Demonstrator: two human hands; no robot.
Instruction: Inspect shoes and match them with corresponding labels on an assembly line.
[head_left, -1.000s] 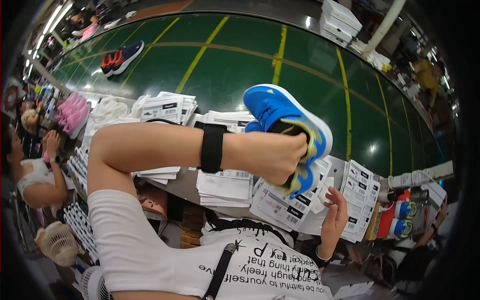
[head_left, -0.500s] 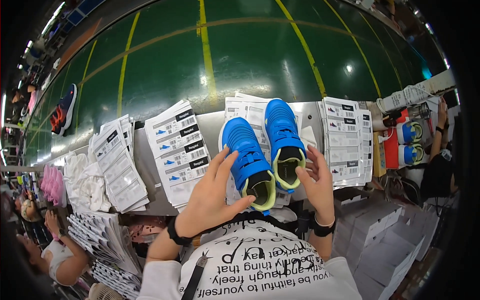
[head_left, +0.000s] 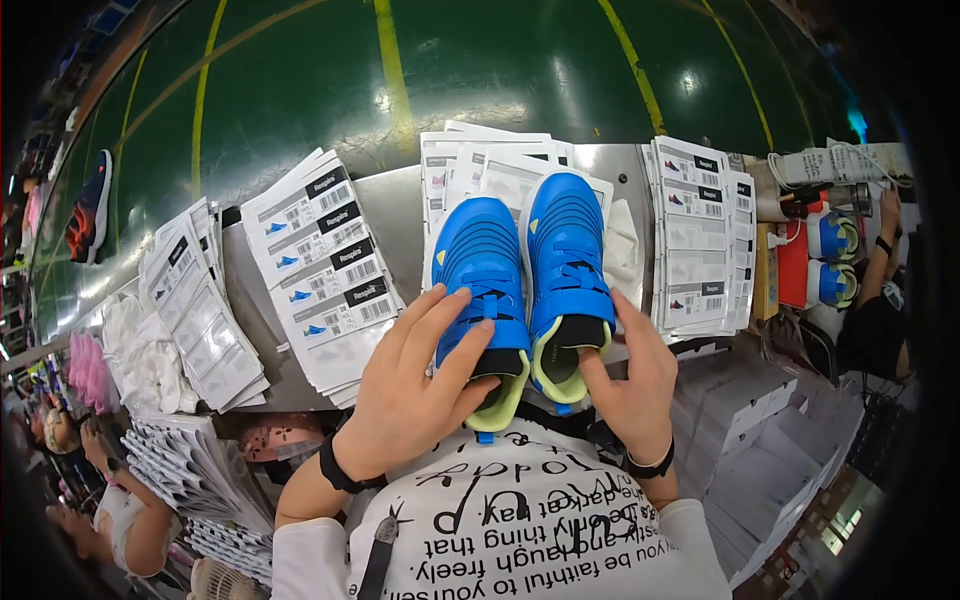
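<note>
Two blue sneakers with yellow-green collars lie side by side, toes pointing away from me. My left hand grips the left sneaker, its fingers over the strap and side and its thumb by the collar. The right sneaker is in my right hand, with the thumb at the collar opening and the fingers along the outer side, partly hidden. Beyond the sneakers are sheets of shoe labels, partly covered by them.
Label stacks lie to the left and right. A green conveyor belt runs across the far side, carrying a dark-and-orange shoe. White cloth sits at far left. Open cartons stand at lower right. Co-workers are on both sides.
The two sneakers now lie straighter and closer together. My left fingers have moved onto the left sneaker's strap, and my right thumb has come to the right sneaker's collar. The view has shifted slightly.
</note>
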